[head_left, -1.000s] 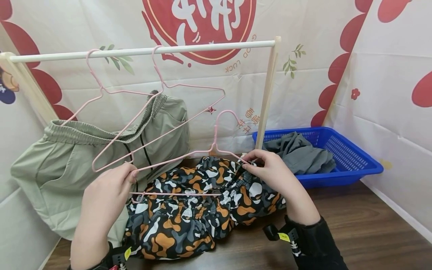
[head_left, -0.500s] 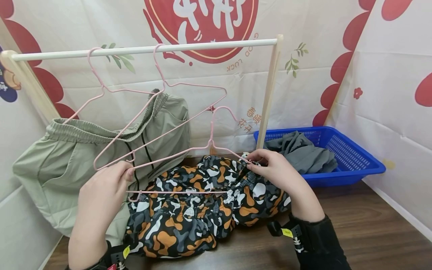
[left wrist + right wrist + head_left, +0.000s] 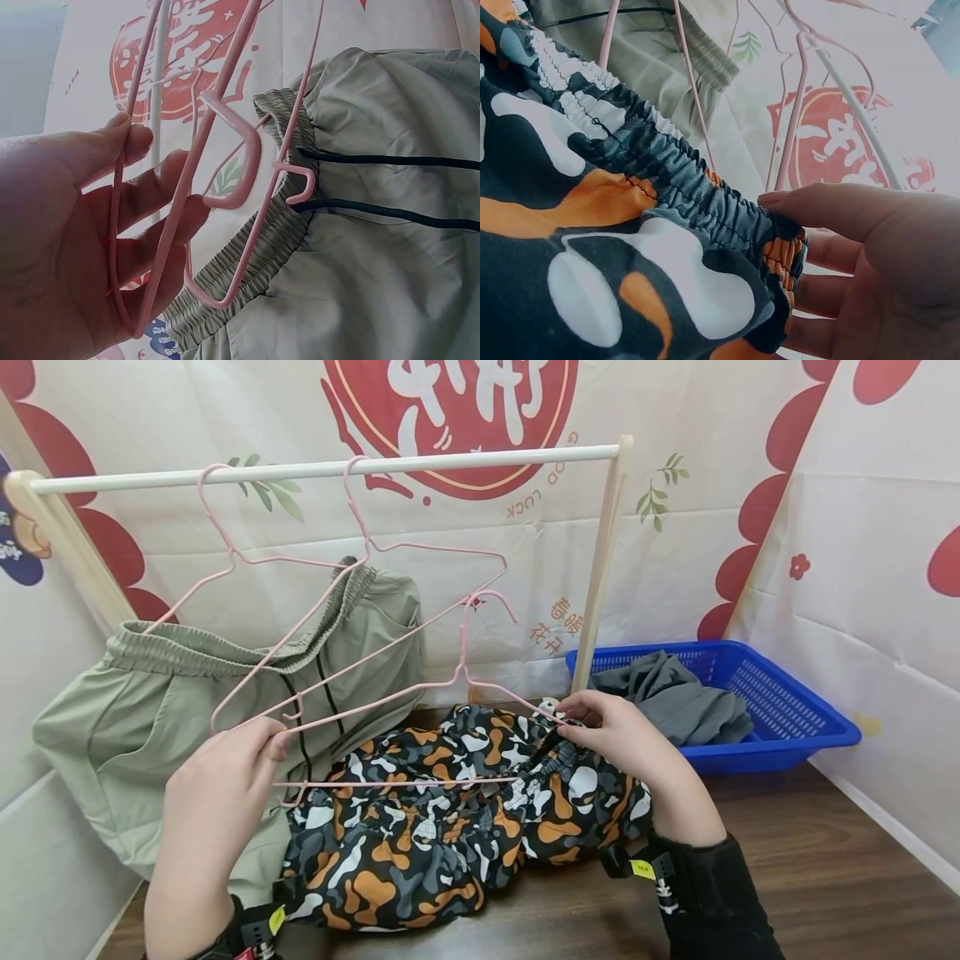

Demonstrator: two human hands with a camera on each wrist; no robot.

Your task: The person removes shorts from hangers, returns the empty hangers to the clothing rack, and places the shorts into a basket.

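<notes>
My left hand pinches the left end of a pink clothes hanger between thumb and fingers. In the left wrist view, the hanger's narrow end runs across the palm. Patterned shorts in black, orange, white and grey lie bunched on the table beneath it. My right hand grips their elastic waistband at the right side, thumb on one face and fingers behind. The hanger's right arm reaches into the waistband by that thumb; its tip is hidden. The hanger's lower bar crosses above the shorts.
A white rack rail carries two more pink hangers; grey-green shorts hang from the left one, and the other hanger is bare. At right, a blue basket holds a dark grey garment. The table is brown wood.
My left hand has shifted left, drawing the hanger left and tilting its hook slightly. My right hand, gripping the waistband, has moved a little to the right.
</notes>
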